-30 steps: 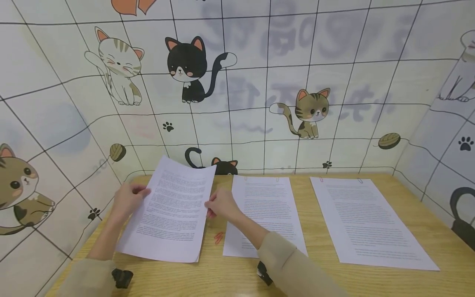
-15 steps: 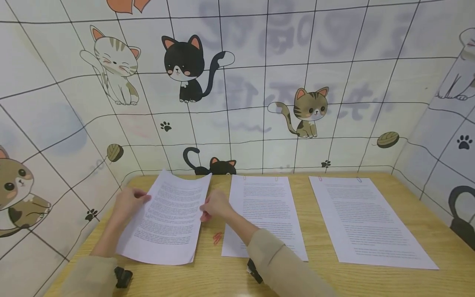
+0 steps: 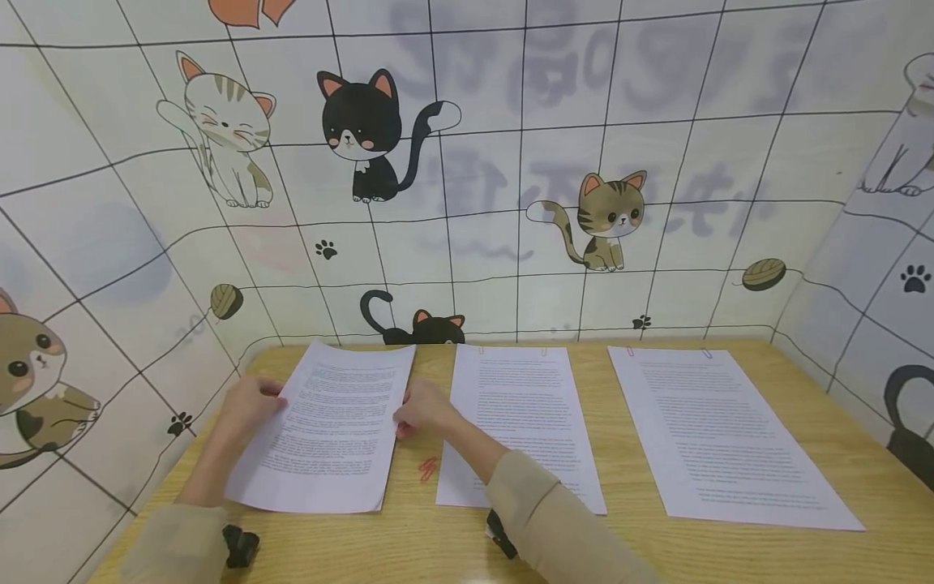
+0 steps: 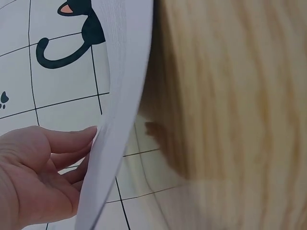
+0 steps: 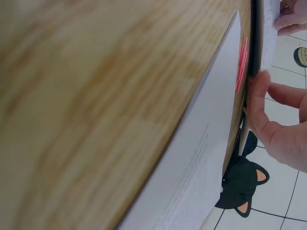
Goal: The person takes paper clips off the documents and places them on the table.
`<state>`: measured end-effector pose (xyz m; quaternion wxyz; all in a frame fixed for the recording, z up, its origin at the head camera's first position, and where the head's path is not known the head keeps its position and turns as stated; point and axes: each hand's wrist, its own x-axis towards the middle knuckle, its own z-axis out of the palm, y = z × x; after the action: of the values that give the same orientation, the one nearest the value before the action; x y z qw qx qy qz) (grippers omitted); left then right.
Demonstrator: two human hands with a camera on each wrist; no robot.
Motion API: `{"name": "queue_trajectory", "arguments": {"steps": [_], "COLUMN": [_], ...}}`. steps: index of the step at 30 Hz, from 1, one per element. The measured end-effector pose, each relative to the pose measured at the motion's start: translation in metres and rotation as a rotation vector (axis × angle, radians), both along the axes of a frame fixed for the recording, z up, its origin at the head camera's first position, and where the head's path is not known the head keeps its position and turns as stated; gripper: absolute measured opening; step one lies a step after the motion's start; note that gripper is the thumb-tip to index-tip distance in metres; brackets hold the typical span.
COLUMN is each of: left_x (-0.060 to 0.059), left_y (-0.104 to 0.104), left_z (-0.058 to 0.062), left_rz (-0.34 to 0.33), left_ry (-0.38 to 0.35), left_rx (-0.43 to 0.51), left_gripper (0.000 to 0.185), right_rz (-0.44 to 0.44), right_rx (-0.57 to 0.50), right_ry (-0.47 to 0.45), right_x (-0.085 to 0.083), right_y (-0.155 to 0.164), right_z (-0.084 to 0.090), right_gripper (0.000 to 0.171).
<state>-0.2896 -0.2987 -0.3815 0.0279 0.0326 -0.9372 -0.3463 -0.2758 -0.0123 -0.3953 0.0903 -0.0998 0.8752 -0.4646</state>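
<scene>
Hands hold 1 stack of printed sheets (image 3: 328, 430) at the left end of the worktop (image 3: 730, 551). Left hand (image 3: 244, 405) grips the stack's left edge, fingers curled round it; the left wrist view shows the thumb on the near side of the sheets (image 4: 117, 120) and the fingers (image 4: 57, 143) behind them. Right hand (image 3: 423, 410) pinches the right edge, fingers (image 5: 268, 96) together on the paper's edge (image 5: 268, 28). The stack lies tilted a little to the left, its near edge on the wood; whether the far edge is raised off the wood I cannot tell.

Just right of the stack lies a red paper clip (image 3: 428, 468), bare on the wood, between the stack and a 2nd document (image 3: 525, 405). The 2nd document carries 2 clips on its top edge. A 3rd document (image 3: 715, 430) lies well apart at the right, also with 2 clips at the top. Beige sleeves (image 3: 554, 519) cover both forearms. Cat-patterned wall (image 3: 511, 162) stands behind the worktop.
</scene>
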Motion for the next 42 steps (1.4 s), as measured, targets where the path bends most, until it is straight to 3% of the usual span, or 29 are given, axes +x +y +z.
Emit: {"name": "queue_trajectory", "arguments": {"steps": [6,15,22,32,35,42], "left_x": [-0.001,-0.002,0.003,0.007,0.008,0.014], "left_y": [-0.006,-0.014,-0.01,0.01,0.016,0.035], "left_z": [-0.001,-0.004,-0.001,0.004,0.005,0.014], "left_rz": [-0.01,-0.018,-0.025,-0.053,-0.074,-0.086], "left_ry": [-0.071,-0.146,-0.106,-0.042,-0.014,-0.042], "left_rx": [0.004,-0.012,-0.02,0.019,0.022,0.086], "left_gripper": [0.038,0.055,0.053,0.045,0.042,0.042], "right_rz": [0.008,0.049,0.067,0.089,0.095,0.107], "right_rx": [0.048,-0.033,-0.076,0.018,-0.006,-0.138], "right_ry": [-0.019,-0.108,-0.129,-0.055,-0.041,-0.025], "right_x": [0.0,0.003,0.007,0.012,0.015,0.017], "right_y": [0.0,0.01,0.015,0.025,0.031,0.046], "right_z": [0.002,0.006,0.007,0.008,0.013,0.022], "right_gripper": [0.018,0.011,0.047,0.043,0.042,0.045]}}
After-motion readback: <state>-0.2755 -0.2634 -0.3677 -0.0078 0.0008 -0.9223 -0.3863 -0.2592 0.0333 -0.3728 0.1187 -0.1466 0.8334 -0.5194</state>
